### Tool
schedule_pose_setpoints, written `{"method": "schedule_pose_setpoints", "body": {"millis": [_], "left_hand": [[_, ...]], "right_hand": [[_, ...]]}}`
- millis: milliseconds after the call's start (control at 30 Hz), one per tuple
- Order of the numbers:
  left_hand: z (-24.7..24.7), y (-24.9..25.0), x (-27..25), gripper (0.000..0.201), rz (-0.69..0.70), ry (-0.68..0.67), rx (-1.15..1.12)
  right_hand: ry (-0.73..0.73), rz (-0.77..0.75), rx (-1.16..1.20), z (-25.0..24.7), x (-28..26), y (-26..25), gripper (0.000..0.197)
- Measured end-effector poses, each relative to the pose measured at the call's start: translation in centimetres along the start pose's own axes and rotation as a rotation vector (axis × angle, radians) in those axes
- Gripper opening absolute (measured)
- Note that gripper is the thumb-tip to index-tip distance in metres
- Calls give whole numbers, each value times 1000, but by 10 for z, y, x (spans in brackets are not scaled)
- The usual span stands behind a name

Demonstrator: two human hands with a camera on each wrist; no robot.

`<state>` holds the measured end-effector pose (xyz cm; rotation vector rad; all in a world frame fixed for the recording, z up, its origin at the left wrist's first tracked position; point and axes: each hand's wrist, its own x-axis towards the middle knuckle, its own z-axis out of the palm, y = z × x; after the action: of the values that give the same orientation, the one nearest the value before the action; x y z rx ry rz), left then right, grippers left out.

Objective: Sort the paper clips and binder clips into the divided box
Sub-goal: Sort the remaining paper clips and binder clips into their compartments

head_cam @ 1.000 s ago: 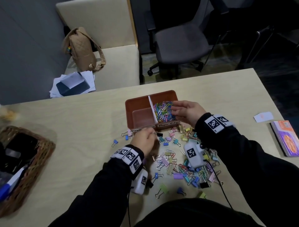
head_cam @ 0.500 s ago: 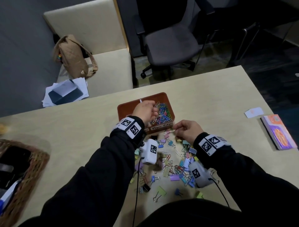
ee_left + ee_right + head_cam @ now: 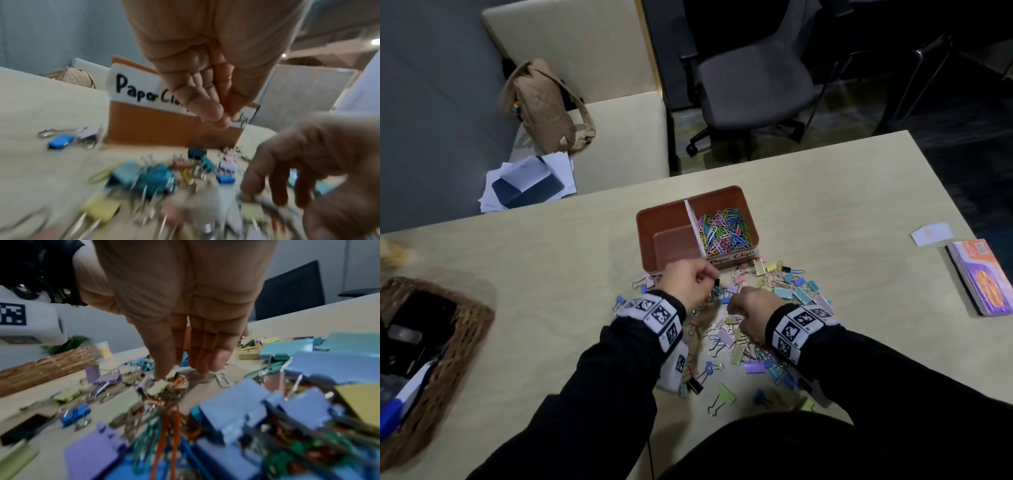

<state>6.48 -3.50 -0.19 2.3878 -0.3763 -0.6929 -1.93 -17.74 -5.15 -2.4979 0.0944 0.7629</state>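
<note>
The brown divided box (image 3: pixel 751 233) stands mid-table. Its right compartment holds coloured paper clips (image 3: pixel 724 231); its left compartment (image 3: pixel 671 240) shows only bare floor. A handwritten "Paper Clips" label (image 3: pixel 135 91) is on its near wall. A mixed pile of binder clips and paper clips (image 3: pixel 784 291) lies on the table just in front of the box. My left hand (image 3: pixel 710 275) hovers at the box's near wall, thumb pressed to fingertips (image 3: pixel 216 113), nothing visible between them. My right hand (image 3: pixel 734 305) reaches down into the pile, straight fingers (image 3: pixel 205 363) touching small clips.
A wicker basket (image 3: pixel 458 346) with dark items stands at the table's left edge. A colourful booklet (image 3: pixel 983 277) and a white card (image 3: pixel 931 233) lie at the right. Beyond the table are a cream seat with a tan bag (image 3: pixel 541 106) and an office chair (image 3: pixel 750 92).
My left hand came back from over the box down to the pile's near-left side. My right hand moved left and lower into the pile.
</note>
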Motion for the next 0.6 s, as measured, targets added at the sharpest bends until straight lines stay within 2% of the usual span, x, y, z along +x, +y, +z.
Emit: {"method": "schedule_pose_setpoints", "body": {"millis": [100, 200, 400, 600], "left_hand": [[20, -20, -13, 14, -9, -157, 177], [39, -33, -21, 23, 29, -230, 340], [61, -31, -21, 34, 59, -194, 466], [68, -33, -18, 34, 92, -199, 427]], "right_hand": [[-19, -34, -113, 11, -2, -1, 43], [-5, -54, -139, 18, -1, 0, 39], [11, -16, -160, 22, -1, 0, 28], [49, 9, -133, 24, -4, -1, 35]]}}
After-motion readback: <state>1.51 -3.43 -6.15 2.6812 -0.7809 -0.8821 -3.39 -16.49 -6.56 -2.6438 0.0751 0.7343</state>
